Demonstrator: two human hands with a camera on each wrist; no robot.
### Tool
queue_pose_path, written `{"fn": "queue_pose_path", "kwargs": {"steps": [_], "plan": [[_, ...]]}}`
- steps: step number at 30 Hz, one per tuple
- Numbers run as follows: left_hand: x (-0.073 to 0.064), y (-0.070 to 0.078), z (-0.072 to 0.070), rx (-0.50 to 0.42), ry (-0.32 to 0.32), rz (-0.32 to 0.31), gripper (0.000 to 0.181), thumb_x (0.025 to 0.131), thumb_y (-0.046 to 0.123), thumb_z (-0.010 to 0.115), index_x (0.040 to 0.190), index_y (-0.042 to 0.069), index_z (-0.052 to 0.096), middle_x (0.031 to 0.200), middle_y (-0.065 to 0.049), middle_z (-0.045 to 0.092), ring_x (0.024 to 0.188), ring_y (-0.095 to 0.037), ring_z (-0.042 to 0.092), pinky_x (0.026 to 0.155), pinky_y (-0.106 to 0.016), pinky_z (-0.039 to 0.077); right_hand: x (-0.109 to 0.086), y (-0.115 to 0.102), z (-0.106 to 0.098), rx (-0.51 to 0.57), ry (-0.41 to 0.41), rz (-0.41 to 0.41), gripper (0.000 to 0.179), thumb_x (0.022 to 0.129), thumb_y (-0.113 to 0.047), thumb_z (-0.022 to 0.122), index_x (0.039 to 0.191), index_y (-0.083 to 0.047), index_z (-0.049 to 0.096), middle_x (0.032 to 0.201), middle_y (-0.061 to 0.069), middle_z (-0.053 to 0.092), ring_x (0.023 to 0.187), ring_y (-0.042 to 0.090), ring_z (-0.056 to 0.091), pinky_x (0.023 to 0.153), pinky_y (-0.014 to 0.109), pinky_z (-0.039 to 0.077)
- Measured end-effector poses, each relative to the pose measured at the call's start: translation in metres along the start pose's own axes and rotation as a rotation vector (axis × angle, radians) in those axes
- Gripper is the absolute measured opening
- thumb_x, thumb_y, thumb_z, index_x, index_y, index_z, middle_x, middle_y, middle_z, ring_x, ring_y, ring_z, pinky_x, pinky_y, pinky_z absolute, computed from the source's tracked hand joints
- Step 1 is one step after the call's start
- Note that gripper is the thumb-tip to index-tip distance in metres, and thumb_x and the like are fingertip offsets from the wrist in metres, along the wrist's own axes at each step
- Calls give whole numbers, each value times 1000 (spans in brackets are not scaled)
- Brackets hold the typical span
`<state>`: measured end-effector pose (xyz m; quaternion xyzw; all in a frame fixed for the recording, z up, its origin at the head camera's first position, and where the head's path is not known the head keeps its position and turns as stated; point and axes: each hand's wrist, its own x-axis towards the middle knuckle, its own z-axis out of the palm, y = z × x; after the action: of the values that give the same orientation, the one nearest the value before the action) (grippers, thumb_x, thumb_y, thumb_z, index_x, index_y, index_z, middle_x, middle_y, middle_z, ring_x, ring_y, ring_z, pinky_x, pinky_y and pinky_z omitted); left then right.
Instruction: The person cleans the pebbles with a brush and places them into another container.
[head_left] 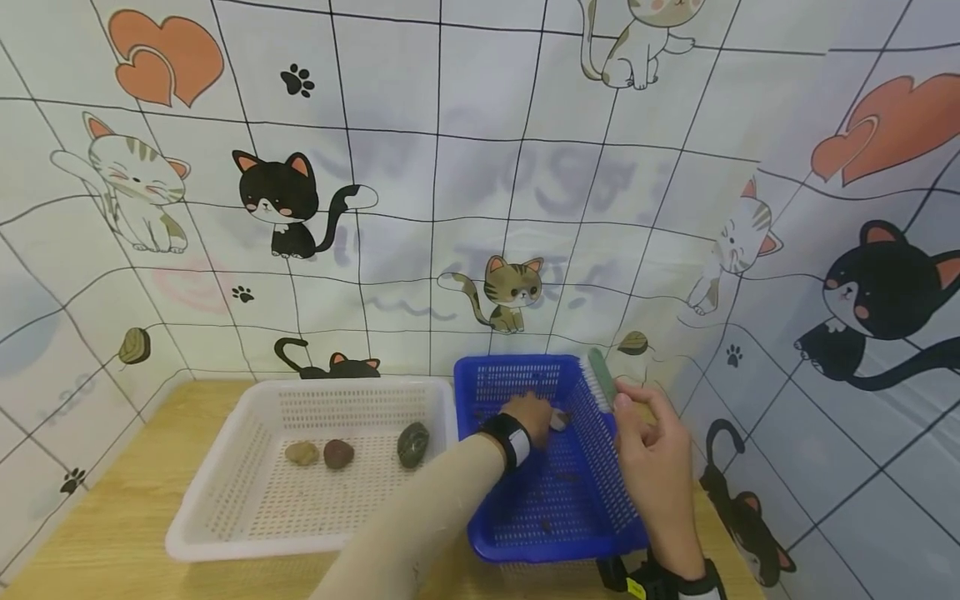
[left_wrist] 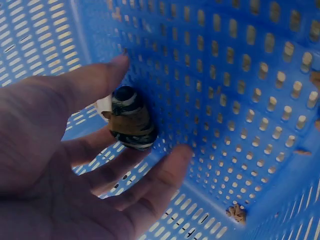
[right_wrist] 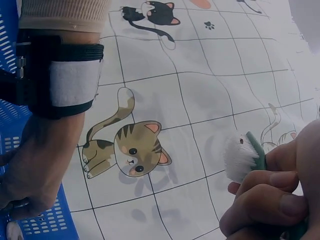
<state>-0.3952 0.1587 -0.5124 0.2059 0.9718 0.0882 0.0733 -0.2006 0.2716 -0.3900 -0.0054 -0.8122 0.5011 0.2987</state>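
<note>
My left hand [head_left: 528, 417] reaches down into the blue basket [head_left: 551, 553]. In the left wrist view its thumb and fingers are spread around a dark stone [left_wrist: 131, 120] with pale and brown bands, lying against the basket. A small whitish piece [left_wrist: 104, 106] shows beside that stone, between thumb and fingers. At the basket's right side, my right hand [head_left: 654, 462] is raised and grips a green brush [head_left: 600, 375] with white bristles. The right wrist view shows the fingers curled round the brush's handle, bristles [right_wrist: 239, 159] facing left.
Left of the blue basket stands a white basket [head_left: 255, 552] on the wooden table [head_left: 97, 533]. It holds a tan stone [head_left: 302, 452], a reddish-brown stone [head_left: 338, 454] and a dark green stone [head_left: 412, 444]. Brown crumbs [left_wrist: 236, 213] lie in the blue basket. A cat-print sheet [head_left: 390, 183] hangs behind.
</note>
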Motion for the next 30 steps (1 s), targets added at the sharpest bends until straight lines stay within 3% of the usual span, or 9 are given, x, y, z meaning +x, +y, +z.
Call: {"fn": "queue_pose_path", "kwargs": {"steps": [4, 8, 10, 14, 18, 22, 27, 30], "plan": [[25, -7, 33, 17, 93, 28, 23, 96, 20, 92, 119, 21, 90, 131, -8, 82, 118, -32, 78, 94, -54, 73, 0, 0, 0, 14, -10, 11, 32, 123, -19, 61, 150, -7, 73, 60, -6, 41, 43, 3, 31, 37, 27, 30], [39, -11, 52, 26, 161, 54, 19, 98, 19, 90, 117, 21, 91, 127, -11, 82, 112, -32, 78, 90, -53, 74, 0, 0, 0, 25, -19, 14, 31, 123, -20, 61, 149, -7, 74, 59, -7, 41, 43, 2, 30, 37, 27, 30], [41, -12, 53, 19, 165, 57, 18, 99, 17, 90, 117, 19, 91, 125, -13, 82, 110, -33, 78, 89, -54, 75, 0, 0, 0, 29, -20, 14, 31, 123, -20, 61, 148, -8, 74, 59, -7, 39, 43, 2, 30, 36, 27, 29], [36, -9, 42, -11, 126, 56, 19, 99, 14, 90, 117, 15, 90, 125, -17, 81, 110, -34, 78, 93, -55, 74, 0, -2, 0, 37, -17, 9, 30, 123, -19, 61, 147, -8, 74, 58, -7, 40, 43, 0, 29, 36, 25, 28], [36, -9, 40, 1, 111, 43, 17, 99, 15, 90, 116, 17, 90, 125, -15, 80, 110, -32, 77, 95, -51, 73, -1, -1, -1, 47, -17, 9, 30, 123, -19, 61, 147, -7, 74, 58, -7, 40, 43, 0, 29, 36, 25, 28], [43, -11, 50, 13, 123, 31, 17, 99, 17, 90, 116, 14, 89, 125, -16, 79, 108, -31, 77, 94, -50, 73, -1, -1, -1, 40, -11, 9, 30, 123, -19, 62, 147, -7, 75, 58, -7, 40, 43, 0, 30, 36, 26, 29], [48, -13, 59, -22, 141, -1, 37, 97, 21, 92, 128, 3, 84, 130, -24, 77, 115, -39, 76, 101, -53, 72, -2, -2, -2, 42, -9, -2, 29, 123, -19, 62, 146, -8, 75, 58, -7, 41, 43, 0, 30, 36, 25, 29], [51, -13, 64, 11, 179, -42, 42, 95, 27, 95, 129, 5, 85, 129, -26, 77, 112, -39, 76, 93, -50, 73, -2, -3, -2, 51, -12, 4, 29, 123, -21, 61, 146, -9, 75, 57, -7, 41, 43, 0, 30, 37, 25, 28]]}}
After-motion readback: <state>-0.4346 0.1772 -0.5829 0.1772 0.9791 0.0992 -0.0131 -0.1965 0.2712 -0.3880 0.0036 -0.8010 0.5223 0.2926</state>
